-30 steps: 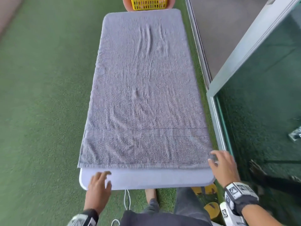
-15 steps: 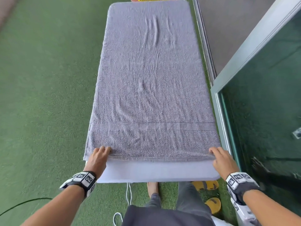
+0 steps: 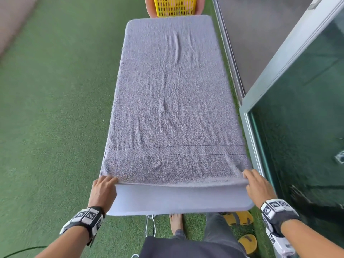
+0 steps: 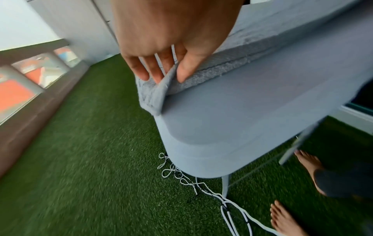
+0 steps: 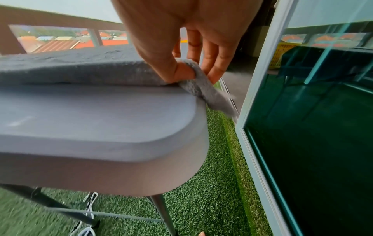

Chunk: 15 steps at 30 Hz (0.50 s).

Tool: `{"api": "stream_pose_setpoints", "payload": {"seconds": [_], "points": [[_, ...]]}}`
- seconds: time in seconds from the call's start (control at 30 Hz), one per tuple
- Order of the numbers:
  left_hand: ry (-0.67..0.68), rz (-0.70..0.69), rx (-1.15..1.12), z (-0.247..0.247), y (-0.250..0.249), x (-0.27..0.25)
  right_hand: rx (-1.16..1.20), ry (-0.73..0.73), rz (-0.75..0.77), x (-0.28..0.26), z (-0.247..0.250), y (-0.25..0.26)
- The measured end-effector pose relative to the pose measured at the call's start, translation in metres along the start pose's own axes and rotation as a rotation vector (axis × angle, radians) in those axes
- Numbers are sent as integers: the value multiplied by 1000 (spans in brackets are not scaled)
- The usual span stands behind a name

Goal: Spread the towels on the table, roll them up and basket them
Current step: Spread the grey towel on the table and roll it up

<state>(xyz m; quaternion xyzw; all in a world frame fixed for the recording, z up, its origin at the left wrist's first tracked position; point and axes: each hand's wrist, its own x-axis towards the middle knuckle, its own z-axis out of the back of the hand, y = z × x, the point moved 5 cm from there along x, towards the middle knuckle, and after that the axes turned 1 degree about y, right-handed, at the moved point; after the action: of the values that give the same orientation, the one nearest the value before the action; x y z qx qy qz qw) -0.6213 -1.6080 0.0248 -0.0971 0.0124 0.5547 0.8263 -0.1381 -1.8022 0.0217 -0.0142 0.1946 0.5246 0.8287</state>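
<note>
A grey towel (image 3: pixel 173 101) lies spread flat over almost the whole white folding table (image 3: pixel 178 200). My left hand (image 3: pixel 104 185) pinches the towel's near left corner (image 4: pixel 155 89), thumb on one side and fingers on the other. My right hand (image 3: pixel 255 183) pinches the near right corner (image 5: pixel 201 86), thumb on top and fingers beneath. The near hem is lifted slightly off the table. A yellow basket (image 3: pixel 175 5) sits on an orange stool just past the table's far end.
Green artificial turf (image 3: pixel 55 108) surrounds the table. A glass door with a metal frame (image 3: pixel 279 90) stands close along the right side. White cable (image 4: pixel 201 183) trails under the table by my bare feet. Yellow slippers (image 3: pixel 240 218) lie at the near right.
Both hands came forward from the table's bare near edge to the towel's near corners and took hold of them. The near hem now lifts a little.
</note>
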Motion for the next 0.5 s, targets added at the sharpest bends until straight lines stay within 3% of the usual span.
{"api": "stream_pose_setpoints", "payload": {"seconds": [0.13, 0.27, 0.5], "points": [[-112, 122, -128, 5, 12, -8, 139, -120, 3, -3, 1, -9], [-164, 118, -231, 14, 13, -11, 203, -213, -58, -16, -2, -23], [-33, 77, -235, 3, 19, -24, 206, -263, -95, -26, -13, -22]]}}
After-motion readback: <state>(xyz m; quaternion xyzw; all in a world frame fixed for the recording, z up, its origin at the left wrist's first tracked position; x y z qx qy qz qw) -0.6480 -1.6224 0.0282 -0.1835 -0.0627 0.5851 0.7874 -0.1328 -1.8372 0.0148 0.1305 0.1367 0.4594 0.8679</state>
